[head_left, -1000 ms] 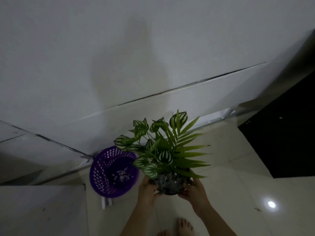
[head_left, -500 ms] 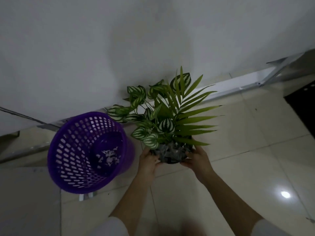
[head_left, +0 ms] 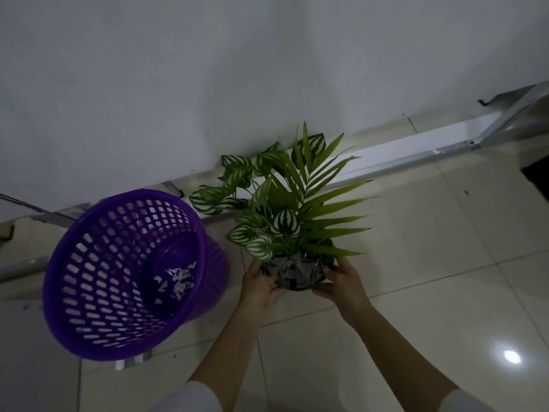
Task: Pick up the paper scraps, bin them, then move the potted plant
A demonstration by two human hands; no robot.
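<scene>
A potted plant with striped round leaves and long green fronds stands in a dark pot low over the tiled floor, close to the wall. My left hand grips the pot's left side and my right hand grips its right side. Whether the pot touches the floor I cannot tell. To the left stands a purple mesh bin, and white paper scraps lie at its bottom.
A white wall rises just behind the plant, with a white skirting and metal rail along its foot. Glossy beige floor tiles spread to the right. A dark area shows at the far right edge.
The plant, held in both hands, has come down and nearer the wall beside the bin. The view has tilted down, so the bin and floor look larger.
</scene>
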